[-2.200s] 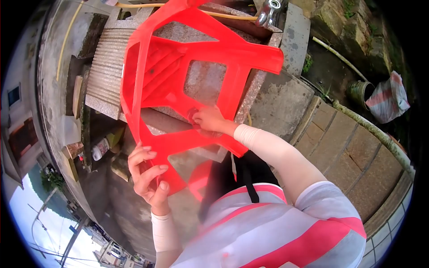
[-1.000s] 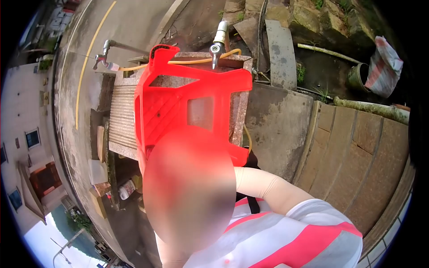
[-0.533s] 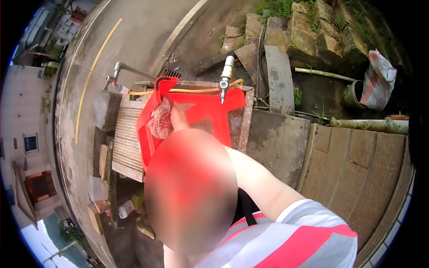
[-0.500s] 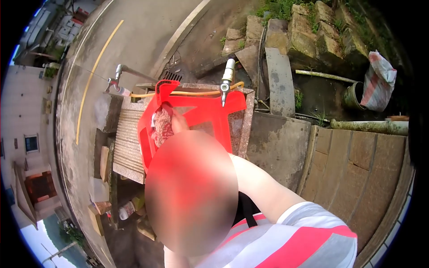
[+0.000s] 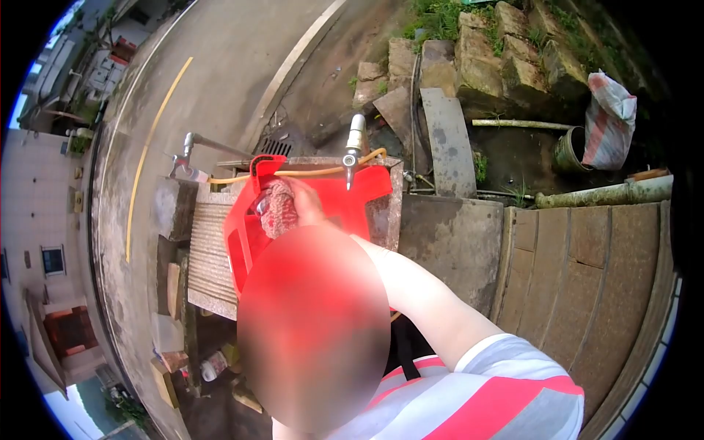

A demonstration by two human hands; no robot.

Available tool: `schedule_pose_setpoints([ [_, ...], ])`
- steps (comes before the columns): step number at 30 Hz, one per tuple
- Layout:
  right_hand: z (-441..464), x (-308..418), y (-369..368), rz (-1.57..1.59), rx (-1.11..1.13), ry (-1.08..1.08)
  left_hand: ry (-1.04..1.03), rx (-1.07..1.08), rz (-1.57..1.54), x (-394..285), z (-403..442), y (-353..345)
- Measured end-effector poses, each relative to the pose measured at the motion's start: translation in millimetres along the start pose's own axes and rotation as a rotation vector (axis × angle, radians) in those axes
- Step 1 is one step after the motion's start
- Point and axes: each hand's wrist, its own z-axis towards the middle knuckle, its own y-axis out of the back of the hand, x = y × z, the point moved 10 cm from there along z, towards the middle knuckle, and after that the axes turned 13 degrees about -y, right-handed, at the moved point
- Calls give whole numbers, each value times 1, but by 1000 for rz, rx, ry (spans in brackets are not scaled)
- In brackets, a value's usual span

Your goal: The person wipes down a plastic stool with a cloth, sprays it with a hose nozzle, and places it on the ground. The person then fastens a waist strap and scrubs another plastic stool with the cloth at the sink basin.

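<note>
My right hand [image 5: 306, 204] is closed around a pinkish, crumpled cloth [image 5: 279, 209]. It presses the cloth against a red plastic piece of furniture [image 5: 368, 183] with leg-like arms, possibly a stool or chair. That red piece rests over the stone washing basin, beside its ridged slab [image 5: 213, 253]. A blurred oval covers the middle of the view, including much of the red plastic and my left hand. Only a bit of my left forearm [image 5: 281, 430] shows at the bottom edge.
A metal tap [image 5: 351, 158] stands just behind the red plastic, and a second tap [image 5: 182, 165] is at the left. A yellow hose [image 5: 323, 171] runs between them. Stone blocks [image 5: 480, 70] and a striped sack [image 5: 610, 121] lie at the upper right.
My right hand and the cloth have moved right and slightly farther away along the red plastic. The whole view has shifted a little; the red plastic stays roughly in place by the basin.
</note>
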Motion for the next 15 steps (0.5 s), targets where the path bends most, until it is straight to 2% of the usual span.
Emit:
schedule_pose_setpoints([
  [1, -8, 8, -14, 57, 253, -110, -9, 8, -5, 2, 0, 0],
  [2, -27, 16, -14, 164, 94, -166, -4, 35, 9, 4, 2, -1],
  [5, -62, 37, -16, -108, -8, 132, -16, 133, 38, 4, 11, 0],
  [7, -48, 15, -17, 142, 104, -99, -52, 196, 38, 2, 14, 2],
  [8, -24, 6, 0, 134, 238, -81, -17, 237, -36, -1, 16, 3],
  [10, -28, -10, 9, 77, 30, -162, -32, 70, -200, -6, 35, 13],
  [11, -27, -16, 11, 75, 38, -184, -15, -22, -230, 5, 46, 32],
  [12, -39, -13, -11, -22, 422, -195, -101, -14, 68, 20, 59, 48],
  [13, -34, -20, 3, -270, 306, -117, -188, -5, 369, 30, 73, 55],
  [14, -31, -30, 14, -514, 186, -36, -176, -77, 401, 26, 90, 56],
  [15, -30, -34, 24, -757, 64, 46, -152, -16, 499, 38, 101, 48],
])
